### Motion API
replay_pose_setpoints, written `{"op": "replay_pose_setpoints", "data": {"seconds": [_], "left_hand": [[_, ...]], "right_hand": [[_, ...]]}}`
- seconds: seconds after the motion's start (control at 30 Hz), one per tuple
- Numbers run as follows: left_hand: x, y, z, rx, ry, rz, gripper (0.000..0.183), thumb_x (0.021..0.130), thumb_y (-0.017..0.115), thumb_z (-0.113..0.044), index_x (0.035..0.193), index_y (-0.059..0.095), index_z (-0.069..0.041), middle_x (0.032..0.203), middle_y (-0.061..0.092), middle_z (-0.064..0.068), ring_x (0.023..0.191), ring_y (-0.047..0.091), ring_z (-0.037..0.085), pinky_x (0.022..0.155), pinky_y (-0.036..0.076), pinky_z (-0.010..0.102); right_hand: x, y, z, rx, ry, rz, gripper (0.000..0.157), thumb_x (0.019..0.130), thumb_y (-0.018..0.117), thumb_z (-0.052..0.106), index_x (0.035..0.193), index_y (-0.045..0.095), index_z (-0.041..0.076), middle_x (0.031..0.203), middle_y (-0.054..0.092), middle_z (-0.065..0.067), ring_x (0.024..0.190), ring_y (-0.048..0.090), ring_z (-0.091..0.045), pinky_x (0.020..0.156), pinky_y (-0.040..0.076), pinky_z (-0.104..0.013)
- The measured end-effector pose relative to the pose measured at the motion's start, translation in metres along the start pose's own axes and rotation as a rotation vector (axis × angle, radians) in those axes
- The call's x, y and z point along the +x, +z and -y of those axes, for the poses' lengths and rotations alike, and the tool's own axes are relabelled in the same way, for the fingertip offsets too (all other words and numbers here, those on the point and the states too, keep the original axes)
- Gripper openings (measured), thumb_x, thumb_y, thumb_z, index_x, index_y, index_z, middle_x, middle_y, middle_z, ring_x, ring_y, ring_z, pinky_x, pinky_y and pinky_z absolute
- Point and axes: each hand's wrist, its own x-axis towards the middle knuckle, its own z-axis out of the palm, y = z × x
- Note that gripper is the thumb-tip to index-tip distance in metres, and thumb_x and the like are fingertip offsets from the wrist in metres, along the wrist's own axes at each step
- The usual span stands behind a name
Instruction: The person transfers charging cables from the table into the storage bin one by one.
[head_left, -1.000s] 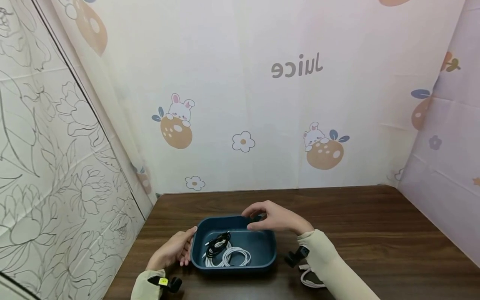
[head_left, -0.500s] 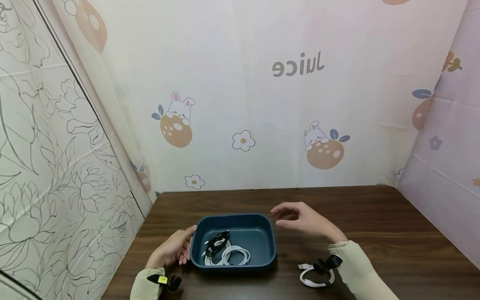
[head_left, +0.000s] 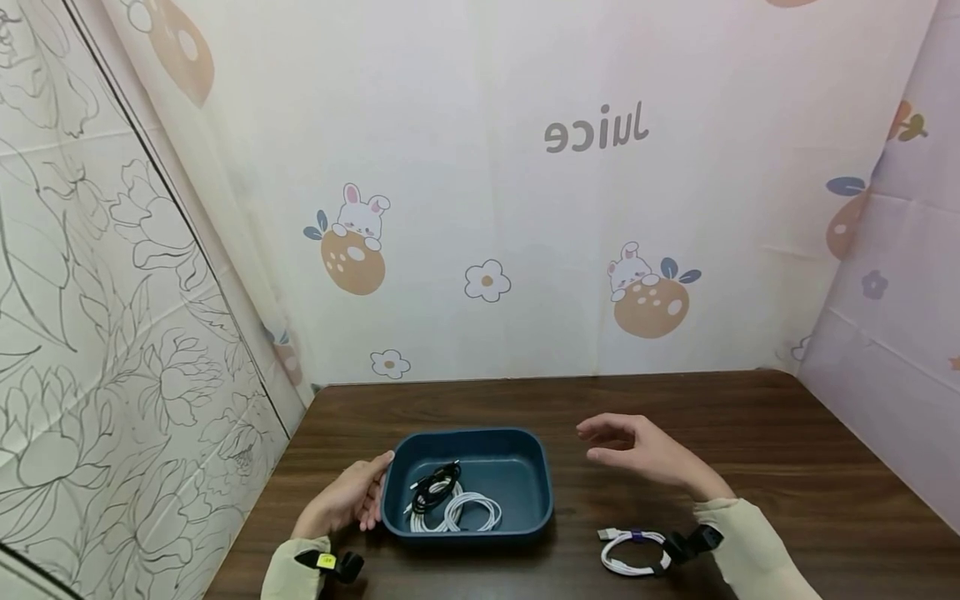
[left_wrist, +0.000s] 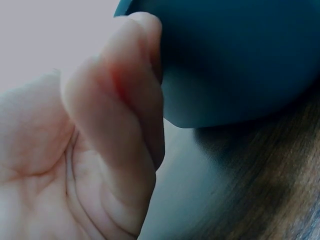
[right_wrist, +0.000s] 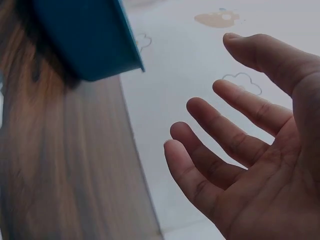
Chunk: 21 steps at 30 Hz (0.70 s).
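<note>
A dark blue plastic bin (head_left: 517,483) stands on the table. Inside it, at its left side, lie a coiled black cable (head_left: 435,492) and coiled white cables (head_left: 474,510). My left hand (head_left: 347,498) holds the bin's left edge, thumb at the rim and curled fingers (left_wrist: 112,115) against the outer wall in the left wrist view. To the right of the bin, my right hand (head_left: 651,450) hangs above the table with relaxed, spread fingers (right_wrist: 227,130) and nothing in them. Below that hand lies a coiled white USB cable (head_left: 630,571) with a purple tie.
The brown wooden table (head_left: 750,467) reaches back to a printed curtain (head_left: 487,208). Another patterned sheet (head_left: 135,333) hangs along the left side. A black wrist camera (head_left: 693,543) on the right sleeve overlaps the white USB cable's right end.
My right hand has moved from over the bin's back right rim out to the right, uncovering more of the white USB cable. The left hand and the bin have stayed in place.
</note>
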Motion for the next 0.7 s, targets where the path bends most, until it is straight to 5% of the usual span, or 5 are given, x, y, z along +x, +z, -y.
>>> {"op": "replay_pose_setpoints", "data": {"seconds": [0.33, 0.7], "left_hand": [[0.001, 0.000, -0.001, 0.011, 0.005, -0.001, 0.066, 0.107, 0.039, -0.057, 0.065, 0.062, -0.012, 0.054, 0.064, -0.002, 0.042, 0.060, 0.007, 0.041, 0.051, 0.022], [0.001, 0.000, 0.001, 0.006, -0.002, -0.008, 0.066, 0.107, 0.038, -0.058, 0.064, 0.061, -0.013, 0.053, 0.063, -0.003, 0.042, 0.060, 0.007, 0.041, 0.050, 0.022]], "right_hand": [[-0.022, -0.005, -0.017, 0.005, 0.026, 0.040, 0.032, 0.100, 0.069, 0.019, 0.131, 0.065, 0.012, 0.129, 0.067, -0.021, 0.111, 0.067, -0.012, 0.087, 0.056, -0.025], [-0.035, -0.007, -0.028, 0.060, 0.048, 0.222, 0.039, 0.101, 0.065, 0.014, 0.137, 0.058, 0.000, 0.132, 0.063, -0.026, 0.115, 0.066, -0.024, 0.089, 0.056, -0.028]]}}
